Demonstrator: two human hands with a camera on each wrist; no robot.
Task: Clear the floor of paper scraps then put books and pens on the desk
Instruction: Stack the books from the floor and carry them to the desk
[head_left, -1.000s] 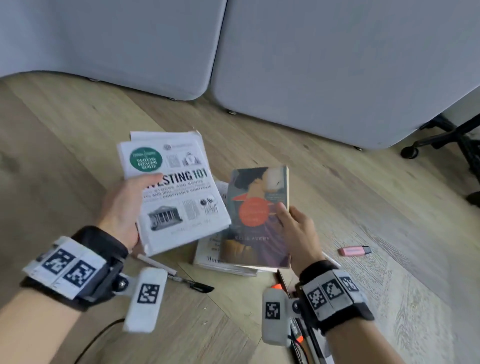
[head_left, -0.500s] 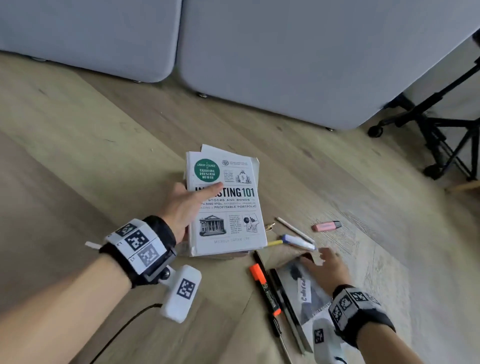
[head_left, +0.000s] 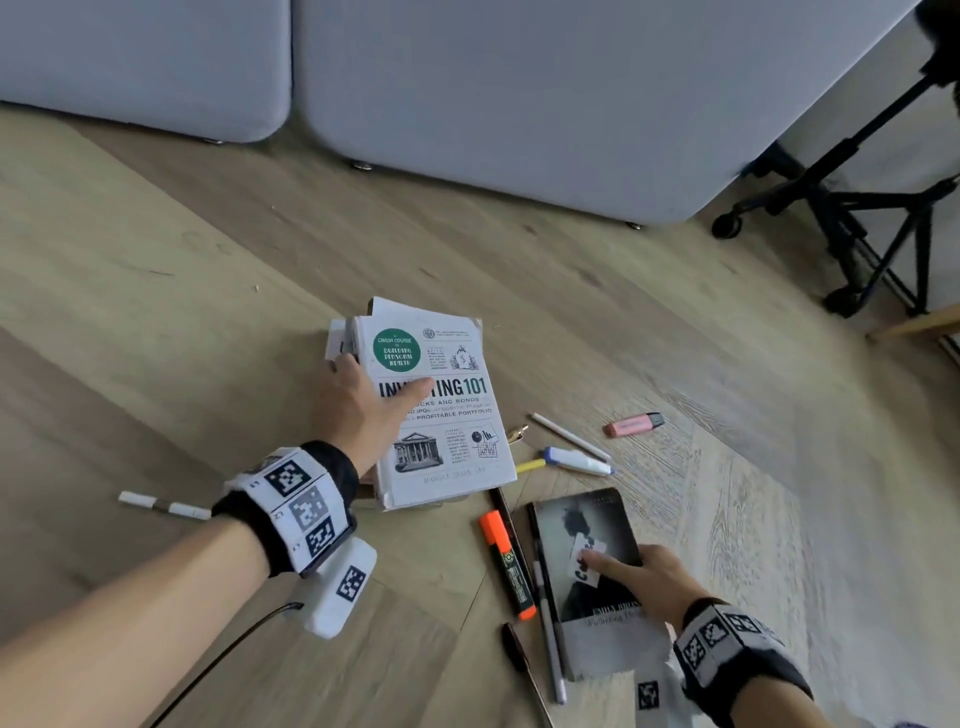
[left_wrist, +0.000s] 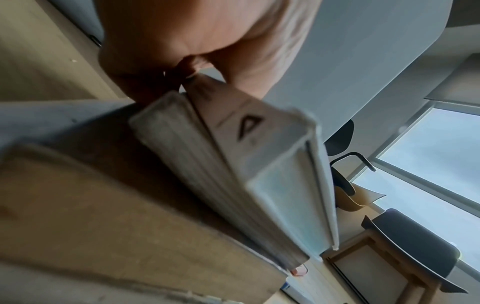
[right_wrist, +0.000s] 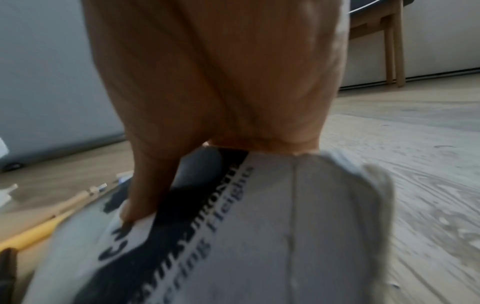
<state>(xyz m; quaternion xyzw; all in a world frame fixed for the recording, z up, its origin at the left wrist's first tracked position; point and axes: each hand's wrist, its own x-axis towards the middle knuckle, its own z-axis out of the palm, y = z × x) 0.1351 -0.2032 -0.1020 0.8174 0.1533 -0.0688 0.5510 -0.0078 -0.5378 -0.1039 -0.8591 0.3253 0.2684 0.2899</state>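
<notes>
My left hand (head_left: 371, 400) grips the white "Investing 101" book (head_left: 441, 441), thumb across the cover and fingers round its left edge. It lies on top of a small stack on the wooden floor. In the left wrist view the book's page edge (left_wrist: 233, 174) sits pinched under the hand, with another book (left_wrist: 103, 226) below. My right hand (head_left: 636, 574) holds a dark grey paperback (head_left: 582, 525) at lower right, thumb on the cover (right_wrist: 259, 236) and fingers at its right edge. Beside it lie an orange highlighter (head_left: 506, 564), a silver pen (head_left: 548, 623) and a black pen (head_left: 519, 660).
More pens lie right of the stack: a white pen (head_left: 569, 443), a blue-and-white marker (head_left: 576, 461) and a pink highlighter (head_left: 632, 425). Another white pen (head_left: 163, 506) lies at left. Grey partition panels (head_left: 519, 104) stand behind. Black chair legs (head_left: 857, 218) are at right.
The left hand has laid the white book on the stack, over the colourful book the right hand held. The right hand has moved down-right and taken the dark paperback.
</notes>
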